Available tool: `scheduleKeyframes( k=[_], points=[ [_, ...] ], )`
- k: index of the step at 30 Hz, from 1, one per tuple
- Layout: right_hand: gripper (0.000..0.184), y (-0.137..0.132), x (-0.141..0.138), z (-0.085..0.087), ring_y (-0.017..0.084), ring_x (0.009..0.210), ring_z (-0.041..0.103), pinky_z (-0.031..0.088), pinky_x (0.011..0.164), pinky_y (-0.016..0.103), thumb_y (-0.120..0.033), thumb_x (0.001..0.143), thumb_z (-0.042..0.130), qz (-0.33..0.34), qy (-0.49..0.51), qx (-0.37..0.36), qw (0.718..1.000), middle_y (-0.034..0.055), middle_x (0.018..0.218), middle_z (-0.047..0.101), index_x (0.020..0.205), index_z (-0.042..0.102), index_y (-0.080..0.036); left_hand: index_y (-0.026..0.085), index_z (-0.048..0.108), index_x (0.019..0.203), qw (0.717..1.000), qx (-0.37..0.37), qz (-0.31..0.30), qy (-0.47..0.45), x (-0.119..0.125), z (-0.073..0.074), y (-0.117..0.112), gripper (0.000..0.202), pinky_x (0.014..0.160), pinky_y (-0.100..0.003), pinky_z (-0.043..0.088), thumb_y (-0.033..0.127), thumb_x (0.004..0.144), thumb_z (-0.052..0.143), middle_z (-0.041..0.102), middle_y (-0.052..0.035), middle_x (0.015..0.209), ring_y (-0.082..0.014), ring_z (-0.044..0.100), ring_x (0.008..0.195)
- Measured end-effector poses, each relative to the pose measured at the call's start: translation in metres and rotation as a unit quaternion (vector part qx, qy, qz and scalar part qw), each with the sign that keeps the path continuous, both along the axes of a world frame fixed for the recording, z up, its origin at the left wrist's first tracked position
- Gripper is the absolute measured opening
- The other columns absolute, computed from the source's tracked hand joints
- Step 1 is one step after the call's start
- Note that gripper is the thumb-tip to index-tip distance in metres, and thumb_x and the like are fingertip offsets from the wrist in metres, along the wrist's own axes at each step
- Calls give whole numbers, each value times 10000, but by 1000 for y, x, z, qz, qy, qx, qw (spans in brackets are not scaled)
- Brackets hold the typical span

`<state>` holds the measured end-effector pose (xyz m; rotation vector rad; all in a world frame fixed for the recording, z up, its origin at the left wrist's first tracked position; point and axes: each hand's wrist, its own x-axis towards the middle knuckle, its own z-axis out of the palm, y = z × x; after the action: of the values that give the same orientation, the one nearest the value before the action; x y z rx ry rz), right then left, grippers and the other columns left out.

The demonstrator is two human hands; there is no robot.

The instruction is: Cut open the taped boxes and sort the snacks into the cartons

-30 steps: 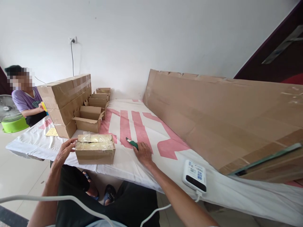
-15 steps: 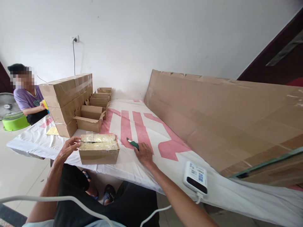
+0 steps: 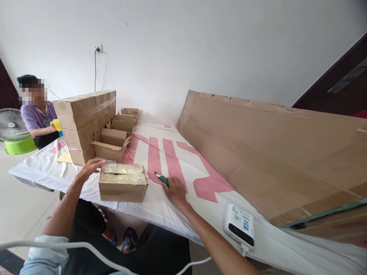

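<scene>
The left hand (image 3: 89, 170) has its fingers stretched out, not curled around anything. Its fingertips are at the far left top corner of the taped box (image 3: 124, 191). They look as if they touch it, but I cannot tell for sure. The right hand (image 3: 175, 190) is curled around a green knife (image 3: 163, 178), with the knife tip poking out to the left and away from the person.

The box sits on the desk (image 3: 156, 204), close to the near edge, in between the two hands. It lies to the right of the left hand and to the left of the right hand. Its long way goes from side to side, so one short end faces each hand. The left hand is the nearer one. The right hand is a little way off, and a strip of cloth shows between the knife and the box. Shiny tape covers the top. Behind the box stands an open box (image 3: 110, 152).
</scene>
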<state>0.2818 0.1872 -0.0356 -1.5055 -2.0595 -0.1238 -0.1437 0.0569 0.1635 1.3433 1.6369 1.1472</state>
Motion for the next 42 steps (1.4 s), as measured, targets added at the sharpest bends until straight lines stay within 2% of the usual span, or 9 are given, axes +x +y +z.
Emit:
scheduleKeyframes(
  k=[3, 6, 10, 13, 17, 28, 33, 36, 42],
  points=[
    [262, -5, -22, 33, 315, 1090, 595, 470, 893, 420, -392, 1077, 512, 39, 79, 38, 995, 130, 1127, 685, 1154, 696, -221, 173, 855, 861, 998, -19, -53, 7, 5, 5, 16, 493, 686, -296, 459, 632, 682, 847, 777, -68, 825, -235, 673, 818],
    [353, -14, -62, 84, 315, 1194, 610, 502, 1019, 448, -408, 1108, 458, 148, 148, 84, 974, 147, 1248, 690, 1293, 678, -202, 164, 810, 682, 997, -24, -76, -2, 9, 4, 28, 393, 600, -281, 376, 545, 620, 887, 670, -19, 614, -158, 540, 615],
    [394, -33, -113, 143, 311, 1272, 623, 526, 1051, 450, -460, 1091, 554, 289, 83, 62, 952, 127, 1377, 686, 1383, 666, -221, 161, 804, 660, 998, -11, -66, -14, 14, 1, 31, 359, 596, -283, 381, 504, 603, 894, 663, -11, 591, -145, 515, 597],
    [411, -53, -131, 163, 303, 1199, 665, 527, 1036, 452, -485, 1052, 643, 321, 8, 3, 947, 125, 1318, 726, 1366, 678, -221, 153, 813, 684, 998, -3, -61, -25, 16, -2, 22, 370, 587, -279, 383, 509, 623, 896, 673, -15, 598, -142, 522, 595],
    [457, -78, -130, 166, 317, 1180, 677, 506, 1051, 469, -469, 1007, 719, 298, -24, -28, 954, 142, 1283, 743, 1361, 674, -184, 143, 834, 734, 995, 17, -74, -58, 19, -6, 5, 393, 596, -268, 413, 516, 645, 918, 711, -29, 648, -143, 560, 606],
    [510, -119, -113, 152, 335, 1111, 656, 502, 989, 486, -527, 1014, 689, 284, 18, 126, 950, 168, 1239, 744, 1355, 685, -147, 205, 853, 830, 966, 239, -89, 41, 46, -5, -49, 151, 791, -312, 537, 344, 882, 825, 774, -68, 873, -197, 702, 840],
    [530, -127, -111, 147, 332, 1105, 647, 490, 991, 490, -523, 1027, 673, 288, 22, 164, 943, 170, 1235, 738, 1389, 671, -137, 209, 849, 951, 959, 270, -52, 71, 54, -8, -57, 136, 664, -269, 518, 305, 855, 860, 746, -36, 828, -163, 664, 727],
    [556, -132, -109, 145, 336, 1111, 642, 486, 995, 500, -526, 1031, 665, 288, 23, 175, 941, 176, 1236, 731, 1423, 654, -131, 205, 843, 871, 948, 298, -63, 89, 61, -10, -57, 63, 590, -240, 486, 254, 894, 810, 733, -42, 815, -153, 664, 701],
    [561, -141, -105, 143, 330, 1110, 631, 486, 988, 489, -513, 1061, 616, 284, 14, 189, 940, 181, 1226, 726, 1457, 627, -116, 218, 835, 882, 905, 393, -46, 152, 76, -13, -73, 144, 670, -256, 536, 147, 957, 735, 724, -39, 851, -151, 682, 744]
  ],
)
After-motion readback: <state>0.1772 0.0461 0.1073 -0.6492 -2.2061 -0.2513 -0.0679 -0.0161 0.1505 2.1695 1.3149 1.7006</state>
